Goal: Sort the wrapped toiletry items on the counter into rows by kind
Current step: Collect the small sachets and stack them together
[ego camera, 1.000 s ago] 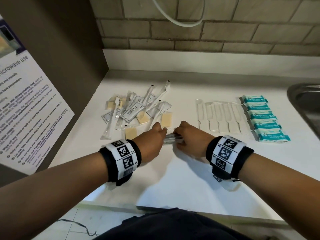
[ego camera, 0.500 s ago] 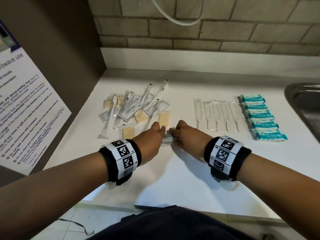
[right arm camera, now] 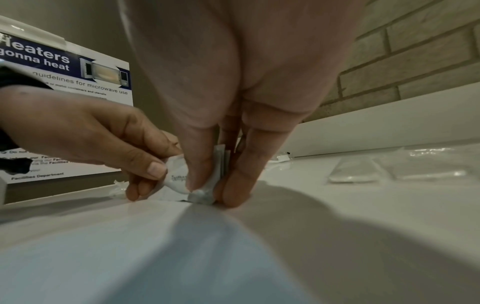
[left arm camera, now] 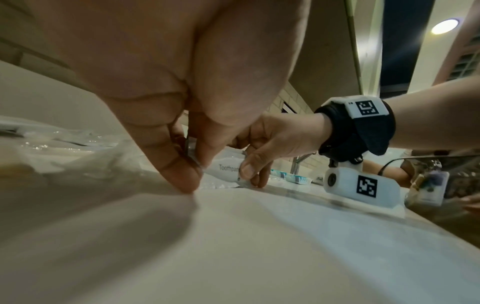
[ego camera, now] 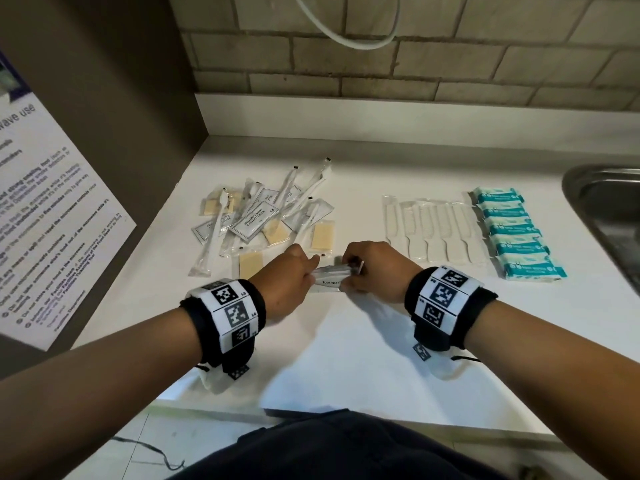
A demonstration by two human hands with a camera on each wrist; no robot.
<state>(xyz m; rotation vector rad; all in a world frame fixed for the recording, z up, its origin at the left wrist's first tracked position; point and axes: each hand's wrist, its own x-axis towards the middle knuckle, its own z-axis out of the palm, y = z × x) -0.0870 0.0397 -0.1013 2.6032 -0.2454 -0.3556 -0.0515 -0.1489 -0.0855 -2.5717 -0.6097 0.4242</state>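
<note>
Both hands meet at the middle of the white counter (ego camera: 346, 358) over small white toothpaste tubes (ego camera: 329, 277). My left hand (ego camera: 294, 271) pinches their left ends, seen close in the left wrist view (left arm camera: 192, 156). My right hand (ego camera: 367, 268) pinches the flat crimped ends (right arm camera: 207, 181). A mixed pile (ego camera: 263, 220) of wrapped toothbrushes, shampoo sachets and tan soap bars lies behind my left hand. To the right, a row of wrapped white combs (ego camera: 429, 230) lies beside a row of teal packets (ego camera: 512, 233).
A steel sink (ego camera: 609, 216) is set in the counter at the far right. A brown cabinet side with a microwave notice (ego camera: 52, 220) walls the left. A brick wall (ego camera: 381, 64) and a white upstand close the back. The counter's front edge is near my body.
Both hands have stayed together over the toothpaste tubes, shifting slightly. The printed side of a tube now shows between them. The pile and the rows have not moved.
</note>
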